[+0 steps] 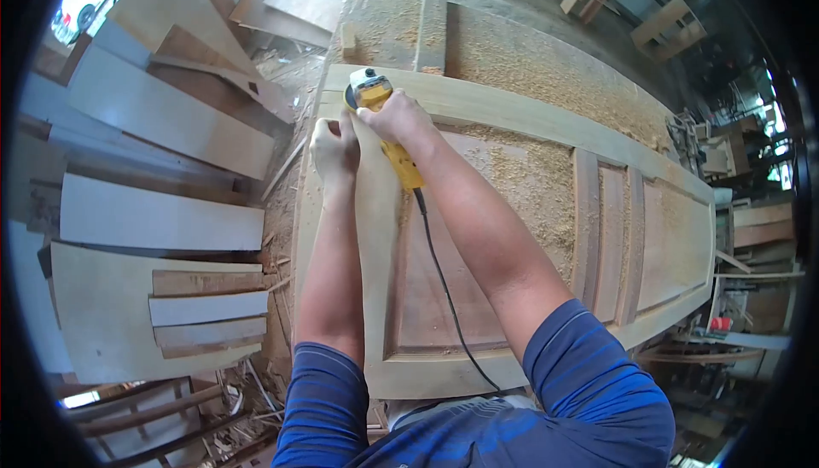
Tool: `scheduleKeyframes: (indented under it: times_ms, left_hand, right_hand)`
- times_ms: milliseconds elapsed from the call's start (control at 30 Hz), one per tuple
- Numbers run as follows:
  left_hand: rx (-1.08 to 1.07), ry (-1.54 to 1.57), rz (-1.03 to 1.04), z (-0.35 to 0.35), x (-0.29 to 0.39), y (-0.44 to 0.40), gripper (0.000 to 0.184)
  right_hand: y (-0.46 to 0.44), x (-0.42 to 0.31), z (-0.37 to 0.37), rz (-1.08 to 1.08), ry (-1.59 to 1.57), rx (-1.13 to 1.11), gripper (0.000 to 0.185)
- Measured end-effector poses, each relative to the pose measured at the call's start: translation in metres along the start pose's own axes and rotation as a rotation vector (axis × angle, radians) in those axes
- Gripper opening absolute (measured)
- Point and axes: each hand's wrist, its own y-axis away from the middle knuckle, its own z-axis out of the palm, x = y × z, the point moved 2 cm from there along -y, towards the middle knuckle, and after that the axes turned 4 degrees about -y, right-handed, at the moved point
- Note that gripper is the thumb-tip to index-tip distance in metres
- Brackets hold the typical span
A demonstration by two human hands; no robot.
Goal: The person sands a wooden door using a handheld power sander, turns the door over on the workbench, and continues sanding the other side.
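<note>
A yellow angle grinder with a grey head lies over the top left corner of a wooden panelled door. My right hand is wrapped round the grinder's body near its head. Just left of the head, my left hand is closed, its fingers curled by the disc; what they hold, if anything, is hidden. The disc shows only as a dark edge. A black cord runs from the grinder down across the door towards my body.
Sawdust covers parts of the door and the workbench beyond it. A wooden bar lies on the bench. Cut boards are spread on the left, a small block sits at the bench's far left, and wood pieces are stacked on the right.
</note>
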Motion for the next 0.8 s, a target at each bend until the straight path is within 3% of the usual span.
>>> scheduleKeyframes:
  times_ms: [100,233,333,533,800]
  left_hand:
    - [0.336,-0.308,0.559,0.057,-0.037,0.008,0.074]
    - [0.064,-0.755,0.569,0.089,-0.020,0.004,0.094]
    - [0.022,-0.719,0.690,0.115,0.008,0.013,0.096]
    - [-0.090,-0.738,0.813,0.199,0.069,0.055,0.094]
    - [-0.131,-0.711,0.926,0.358,0.153,0.157,0.095]
  right_hand:
    - [-0.010,0.055,-0.029,0.046,-0.004,0.036,0.081]
    - [-0.002,0.127,-0.077,0.106,-0.115,0.015,0.084]
    - [0.009,0.171,-0.107,0.154,-0.079,0.158,0.070]
    - [0.009,0.289,-0.166,0.239,-0.119,0.205,0.083]
    - [0.050,0.442,-0.282,0.347,-0.198,0.221,0.079]
